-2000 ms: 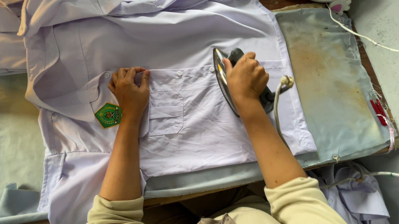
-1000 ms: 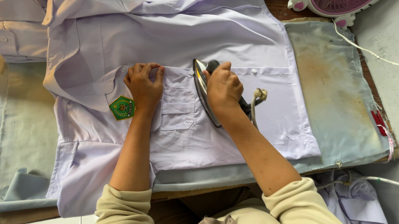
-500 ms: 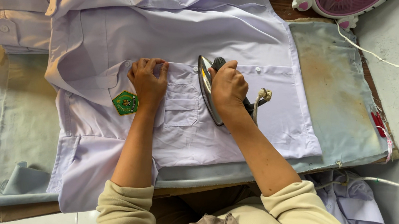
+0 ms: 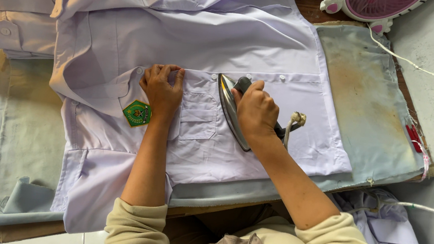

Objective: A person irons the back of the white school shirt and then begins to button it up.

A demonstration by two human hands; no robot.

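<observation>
Beige shirts [image 4: 18, 7] heaped at far left, apart from work. Lilac shirt [image 4: 193, 40] spread flat over padded board [image 4: 371, 115]. Left hand [image 4: 161, 90] open, palm pressing cloth beside green badge [image 4: 137, 113], clasping nothing. Chest pocket [image 4: 199, 117] between hands. Right hand [image 4: 255, 112] clenched round handle of iron [image 4: 231, 113], soleplate on shirt front. Judgement: panel right of iron smooth; pocket, sleeve, collar side creased, left to press.

at the top right of your table [image 4: 424, 176] you have a pink fan [image 4: 369, 4], its white cord [image 4: 419, 64] trailing right. folded pale shirts [image 4: 10, 6] sit at the top left. a scorched grey-blue cover [image 4: 366, 110] lies under everything, and more lilac cloth [image 4: 387, 228] hangs below the edge.
</observation>
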